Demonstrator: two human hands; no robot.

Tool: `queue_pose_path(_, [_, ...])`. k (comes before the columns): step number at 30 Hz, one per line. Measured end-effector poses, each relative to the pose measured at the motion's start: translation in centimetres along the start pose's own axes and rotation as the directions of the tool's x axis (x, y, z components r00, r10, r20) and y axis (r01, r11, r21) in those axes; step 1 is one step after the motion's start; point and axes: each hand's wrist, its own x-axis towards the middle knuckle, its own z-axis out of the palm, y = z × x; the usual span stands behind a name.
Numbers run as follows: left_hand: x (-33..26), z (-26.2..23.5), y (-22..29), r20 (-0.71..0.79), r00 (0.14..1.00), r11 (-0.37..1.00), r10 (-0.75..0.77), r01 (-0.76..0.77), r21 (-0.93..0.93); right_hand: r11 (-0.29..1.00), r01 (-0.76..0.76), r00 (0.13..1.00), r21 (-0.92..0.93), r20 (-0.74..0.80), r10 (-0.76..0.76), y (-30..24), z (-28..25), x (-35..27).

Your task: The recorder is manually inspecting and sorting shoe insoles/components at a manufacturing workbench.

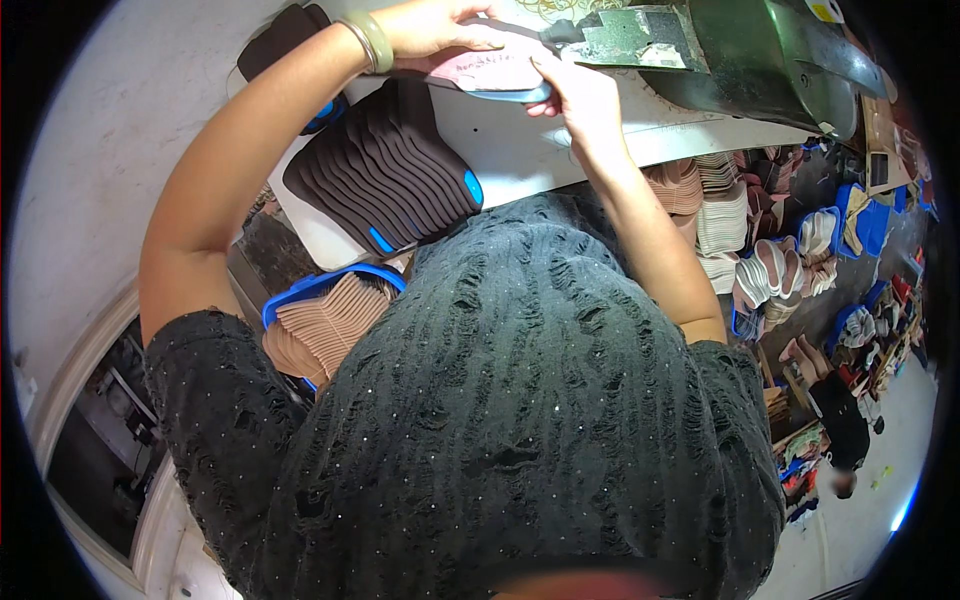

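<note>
Over the far side of the white table, both hands hold a sole-shaped piece (485,70), pinkish on top with handwriting and a blue layer along its lower edge. My left hand (430,28), a bangle at its wrist, presses the left end with its fingers. My right hand (580,95) pinches the right end between thumb and fingers. Right beside them is a green machine (755,60) with a worn flat arm (640,40) reaching toward the piece. Below my left forearm lies a fanned row of dark insoles (385,170), some with blue patches.
More dark insoles (285,38) lie at the table's far left. A blue basket (290,290) of beige insoles (330,320) stands below the near edge. Stacked soles (720,215) and blue bins (870,220) crowd the floor at right, where another person (840,425) is.
</note>
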Motion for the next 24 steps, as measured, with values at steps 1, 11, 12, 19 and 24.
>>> queue_pose_path(1, [-0.1, 0.5, -0.1, -0.026, 0.999, 0.986, -0.044, 0.040, -0.163, 0.998, 0.062, 0.998, -0.018, 0.014, -0.062, 0.1, -0.4, 0.1])
queue_pose_path(11, [-1.5, 5.7, 1.0, -0.200, 0.980, 0.770, -0.006, -0.123, -0.626, 0.990, 0.042, 0.997, -0.135, 0.064, -0.034, 0.3, -1.8, 0.1])
queue_pose_path(12, [-1.5, 6.0, 0.9, -0.255, 0.967, 0.834, 0.021, -0.157, -0.529, 0.990, 0.044, 0.997, -0.134, 0.063, -0.036, 0.4, -1.7, -0.1])
queue_pose_path(19, [-1.1, 5.4, -3.8, -0.538, 0.813, 0.975, 0.223, -0.177, 0.136, 0.998, -0.031, 0.994, -0.050, 0.099, 0.036, 0.4, -0.5, -0.6])
queue_pose_path(24, [-1.3, 6.6, -3.4, -0.592, 0.797, 0.993, 0.116, -0.092, 0.071, 0.991, 0.087, 0.993, -0.103, 0.093, -0.078, 0.6, -0.9, 0.1])
